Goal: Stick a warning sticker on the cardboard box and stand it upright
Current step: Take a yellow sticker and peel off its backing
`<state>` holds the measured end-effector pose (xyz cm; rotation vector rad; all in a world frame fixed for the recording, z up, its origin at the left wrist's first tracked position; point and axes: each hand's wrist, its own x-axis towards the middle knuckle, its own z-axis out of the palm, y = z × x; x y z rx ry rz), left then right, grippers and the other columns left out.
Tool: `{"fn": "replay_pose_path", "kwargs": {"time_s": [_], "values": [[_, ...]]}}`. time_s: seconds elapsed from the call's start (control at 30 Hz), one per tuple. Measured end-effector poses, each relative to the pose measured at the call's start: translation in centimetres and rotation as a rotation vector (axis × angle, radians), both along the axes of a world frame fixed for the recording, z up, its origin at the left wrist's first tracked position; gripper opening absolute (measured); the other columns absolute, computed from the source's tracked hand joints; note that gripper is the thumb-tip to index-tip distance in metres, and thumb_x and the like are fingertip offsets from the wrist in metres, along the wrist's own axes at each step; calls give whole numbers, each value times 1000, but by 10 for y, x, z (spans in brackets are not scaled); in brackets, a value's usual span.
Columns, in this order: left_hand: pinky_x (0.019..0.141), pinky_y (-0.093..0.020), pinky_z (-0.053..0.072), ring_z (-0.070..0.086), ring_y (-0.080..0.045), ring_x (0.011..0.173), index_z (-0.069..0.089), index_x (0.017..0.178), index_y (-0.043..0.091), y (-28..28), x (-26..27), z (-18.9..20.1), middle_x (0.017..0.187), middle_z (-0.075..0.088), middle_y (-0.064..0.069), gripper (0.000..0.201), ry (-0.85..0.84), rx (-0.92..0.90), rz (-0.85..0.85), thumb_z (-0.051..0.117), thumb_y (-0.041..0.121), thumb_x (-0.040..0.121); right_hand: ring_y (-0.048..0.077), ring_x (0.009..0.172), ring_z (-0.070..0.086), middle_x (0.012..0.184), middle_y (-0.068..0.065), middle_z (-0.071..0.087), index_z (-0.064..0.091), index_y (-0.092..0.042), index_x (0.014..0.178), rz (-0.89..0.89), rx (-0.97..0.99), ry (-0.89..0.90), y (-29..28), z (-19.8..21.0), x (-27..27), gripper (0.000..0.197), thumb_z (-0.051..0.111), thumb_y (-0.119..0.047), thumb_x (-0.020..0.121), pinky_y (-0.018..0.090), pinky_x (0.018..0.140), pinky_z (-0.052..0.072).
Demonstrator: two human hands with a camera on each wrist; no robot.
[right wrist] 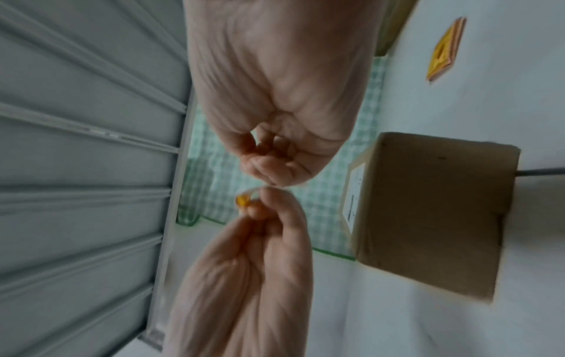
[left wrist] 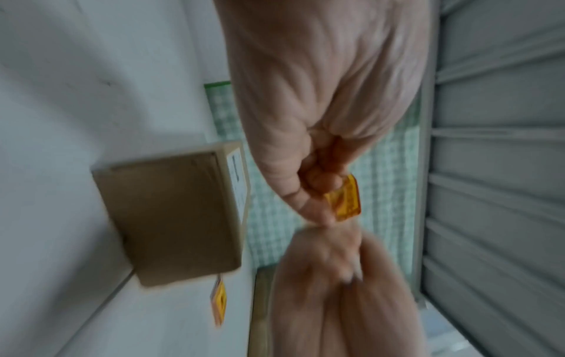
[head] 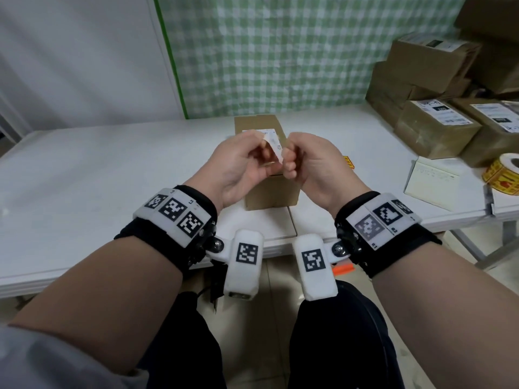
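Note:
A brown cardboard box (head: 271, 192) lies on the white table (head: 112, 178), white label facing up; it also shows in both wrist views (left wrist: 174, 217) (right wrist: 428, 212). Both my hands are raised just above it. My left hand (head: 258, 153) pinches a small orange warning sticker (left wrist: 344, 198) whose white backing (head: 273, 148) faces me. My right hand (head: 290, 161) pinches the sticker's other edge, fingertips nearly touching the left hand's. In the right wrist view only a sliver of the sticker (right wrist: 243, 200) shows between the left hand's fingers.
A loose yellow sticker (head: 348, 162) lies on the table right of the box. Farther right stand a roll of yellow stickers (head: 502, 175), a white carton (head: 432, 181) and stacked cardboard parcels (head: 438, 127). A green checked cloth (head: 280, 51) hangs behind the table.

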<state>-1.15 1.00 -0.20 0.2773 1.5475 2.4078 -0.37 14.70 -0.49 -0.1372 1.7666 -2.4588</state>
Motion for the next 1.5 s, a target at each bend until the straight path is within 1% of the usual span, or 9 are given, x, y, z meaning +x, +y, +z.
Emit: {"fn": "replay_pose_path", "kwargs": {"time_s": [0.13,0.2,0.27,0.4,0.57,0.7,1.1,1.3,1.5], "values": [[53,-22,52,52,-11,49,49,70,8,-6,-2,1,59,47,-5,27,35,-301,53,39,3,95,14,40,42,48,0,49,48,-11,61,9,211,-4,4,-3,-2,34,43,-15,94,23,42,38],[54,-22,52,51,-12,51,49,71,9,-3,1,4,61,47,-7,26,81,-436,29,39,5,94,16,41,43,49,1,49,50,-13,61,17,303,-39,1,-2,-2,42,44,-35,96,24,44,38],[55,-22,53,51,-13,53,49,69,9,0,2,6,61,48,-7,28,91,-502,31,39,7,95,16,42,44,51,1,49,50,-14,61,-1,379,-14,-1,-1,-1,42,48,-40,95,24,44,37],[54,-25,55,52,-15,49,50,67,8,0,2,8,59,48,-9,30,47,-448,38,40,8,95,11,39,43,54,3,48,48,-13,62,20,407,56,-1,0,1,32,52,-17,94,21,41,37],[54,-23,54,53,-12,50,52,73,10,-1,2,6,61,50,-4,31,75,-493,-2,45,28,97,13,49,47,58,2,52,51,-11,66,71,431,86,3,2,2,27,50,-9,93,21,47,42],[51,-17,50,50,-12,52,51,72,11,0,2,7,63,48,-4,26,88,-493,-1,45,16,97,11,54,52,57,-1,54,49,-10,65,77,412,117,5,2,2,28,49,-3,92,21,54,49],[60,-25,53,50,-23,74,54,78,3,-4,4,5,75,49,-14,25,-3,1,-85,39,8,97,13,58,57,55,0,58,47,-7,66,127,-30,25,12,6,5,30,43,-3,96,18,59,54],[70,-27,55,64,-13,61,60,86,7,-2,6,8,67,68,-4,23,84,-388,-74,39,5,97,16,50,50,49,-2,52,52,-15,65,67,331,-26,11,9,5,36,47,-30,98,23,50,48],[71,-34,51,59,-27,77,60,93,1,-2,7,6,86,63,-17,25,42,-345,-98,38,11,95,14,51,45,60,2,50,50,-15,65,51,434,67,11,6,4,33,47,-18,98,21,48,40]]}}
